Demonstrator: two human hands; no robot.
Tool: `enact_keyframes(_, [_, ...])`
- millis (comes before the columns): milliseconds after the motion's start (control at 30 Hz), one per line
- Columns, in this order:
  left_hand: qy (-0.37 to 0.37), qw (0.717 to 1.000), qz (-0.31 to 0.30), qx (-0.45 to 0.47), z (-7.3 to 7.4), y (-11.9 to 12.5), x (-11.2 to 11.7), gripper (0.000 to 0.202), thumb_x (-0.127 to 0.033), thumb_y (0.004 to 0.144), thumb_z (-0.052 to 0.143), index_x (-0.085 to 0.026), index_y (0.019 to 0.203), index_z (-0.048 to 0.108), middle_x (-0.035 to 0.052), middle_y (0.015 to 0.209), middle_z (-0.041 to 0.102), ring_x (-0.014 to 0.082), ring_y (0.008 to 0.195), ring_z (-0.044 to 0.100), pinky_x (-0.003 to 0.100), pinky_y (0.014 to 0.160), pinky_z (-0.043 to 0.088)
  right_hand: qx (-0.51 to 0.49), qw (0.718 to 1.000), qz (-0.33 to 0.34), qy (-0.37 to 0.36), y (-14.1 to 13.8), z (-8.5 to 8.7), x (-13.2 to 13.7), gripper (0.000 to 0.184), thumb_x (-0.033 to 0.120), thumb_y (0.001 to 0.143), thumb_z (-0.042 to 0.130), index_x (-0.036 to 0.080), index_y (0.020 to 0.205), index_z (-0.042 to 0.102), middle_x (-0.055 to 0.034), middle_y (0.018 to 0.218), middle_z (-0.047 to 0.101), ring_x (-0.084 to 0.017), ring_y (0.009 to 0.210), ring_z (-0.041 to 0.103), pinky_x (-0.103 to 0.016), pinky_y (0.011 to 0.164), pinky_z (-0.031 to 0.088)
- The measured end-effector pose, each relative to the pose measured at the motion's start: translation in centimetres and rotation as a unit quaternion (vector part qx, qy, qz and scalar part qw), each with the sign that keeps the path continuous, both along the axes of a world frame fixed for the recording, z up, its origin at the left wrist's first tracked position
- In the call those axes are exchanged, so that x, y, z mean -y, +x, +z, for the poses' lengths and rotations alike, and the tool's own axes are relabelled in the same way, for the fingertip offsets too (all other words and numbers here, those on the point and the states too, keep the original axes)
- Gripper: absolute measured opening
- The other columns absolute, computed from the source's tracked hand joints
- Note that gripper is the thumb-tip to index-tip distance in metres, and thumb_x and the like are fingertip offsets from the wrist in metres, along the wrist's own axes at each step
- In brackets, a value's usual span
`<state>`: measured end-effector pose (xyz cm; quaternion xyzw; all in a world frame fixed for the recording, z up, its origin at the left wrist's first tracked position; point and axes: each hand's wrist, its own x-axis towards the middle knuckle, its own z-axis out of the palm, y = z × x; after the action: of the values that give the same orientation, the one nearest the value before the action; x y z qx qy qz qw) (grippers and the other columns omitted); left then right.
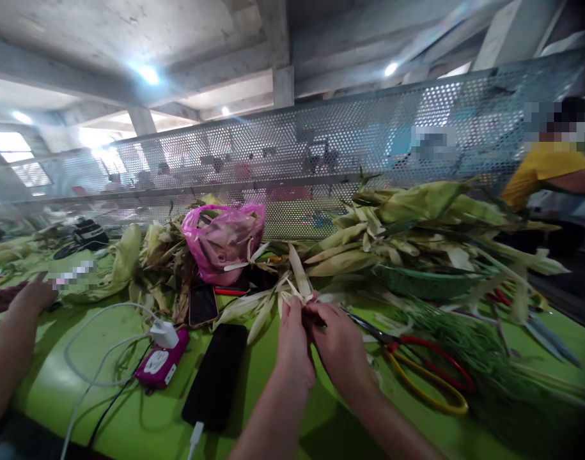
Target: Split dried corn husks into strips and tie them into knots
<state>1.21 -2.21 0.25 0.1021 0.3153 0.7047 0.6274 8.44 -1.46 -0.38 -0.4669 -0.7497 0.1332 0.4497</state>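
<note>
My left hand [293,338] and my right hand [343,342] meet over the green table, their fingers closed around pale corn husk strips [292,294]. The strips stick up past the fingertips. A small dark piece [316,316] shows between the hands; I cannot make out what it is. Right beside my right hand lies a pair of scissors [392,347] with one red and one yellow handle loop. More husk leaves [261,319] lie just beyond my left hand. A black phone [218,377] with a white cable rests to the left of it.
A purple power strip [165,361] holds a white plug. Behind it are another phone [203,305] and a pink plastic bag [222,243]. Husks heap over a green basket [431,284], near green string [469,345]. A co-worker's arm [14,338] reaches in from the left; a perforated screen [282,160] stands behind.
</note>
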Motion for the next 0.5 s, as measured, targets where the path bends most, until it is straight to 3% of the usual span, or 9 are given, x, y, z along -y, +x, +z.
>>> enact_keyframes(167, [0.046,0.995,0.012,-0.091,0.1,0.1,0.1,0.026,-0.038,0.084,0.059,-0.017,0.099,0.062,0.0088,0.102,0.069,0.0180,0.094,0.064,0.029,0.092,0.045,-0.107,0.984,0.032,-0.137,-0.3,0.2,-0.7,0.019,0.032,0.083,0.053,0.018,0.083,0.066,-0.0078,0.082,0.071,-0.022,0.073,0.065,-0.032,0.070,0.048])
enact_keyframes(333, [0.070,0.982,0.049,-0.168,0.5,-0.6,0.1,0.021,-0.036,0.080,0.064,-0.019,0.091,0.060,0.0054,0.091,0.065,0.0167,0.088,0.060,0.025,0.083,0.045,-0.146,0.973,0.084,-0.160,0.0,0.6,-0.9,0.014,0.030,0.079,0.055,0.018,0.077,0.062,-0.0053,0.076,0.069,-0.020,0.070,0.062,-0.031,0.067,0.047])
enact_keyframes(500, [0.063,0.974,0.069,-0.204,0.0,-1.5,-0.2,0.024,-0.044,0.079,0.064,-0.020,0.081,0.058,-0.0001,0.077,0.059,0.0126,0.073,0.054,0.023,0.073,0.042,-0.109,0.970,0.079,-0.202,0.6,1.1,-0.7,0.007,0.022,0.072,0.055,0.018,0.066,0.058,0.0005,0.061,0.060,-0.015,0.056,0.052,-0.026,0.055,0.041])
